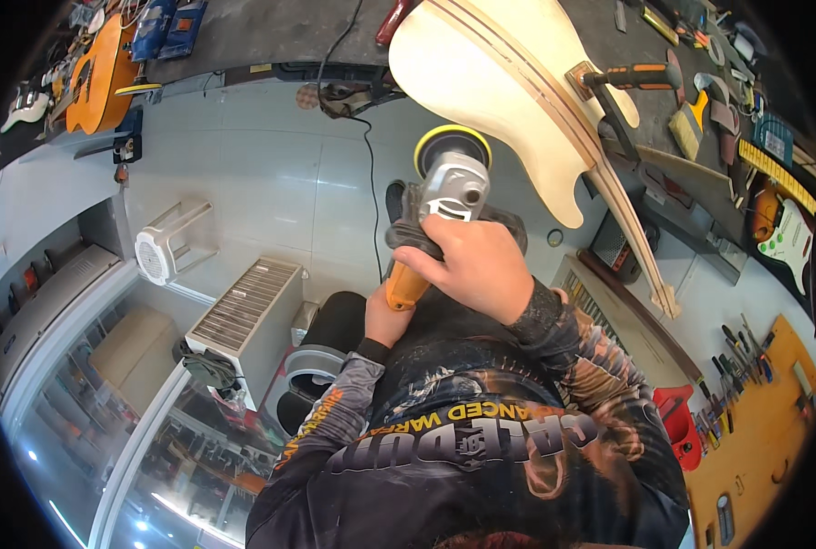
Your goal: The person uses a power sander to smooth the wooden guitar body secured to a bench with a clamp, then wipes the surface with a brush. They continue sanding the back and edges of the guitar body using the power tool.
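An angle grinder with a grey head and an orange body is in front of me, its round yellow-rimmed pad pointing away. Around the rear of the orange body my left hand is closed. My right hand grips it just behind the grey head. Past the pad, to the right, lies a pale unfinished guitar body with a striped neck slanting toward me. The pad appears apart from the wood. A clamp with a black and orange handle sits on the body near the bench edge.
A dark workbench runs along the far side, with an orange guitar at left. A brush and scattered tools lie at right. A black cord hangs to the floor. A white stool and a slatted white cabinet stand left.
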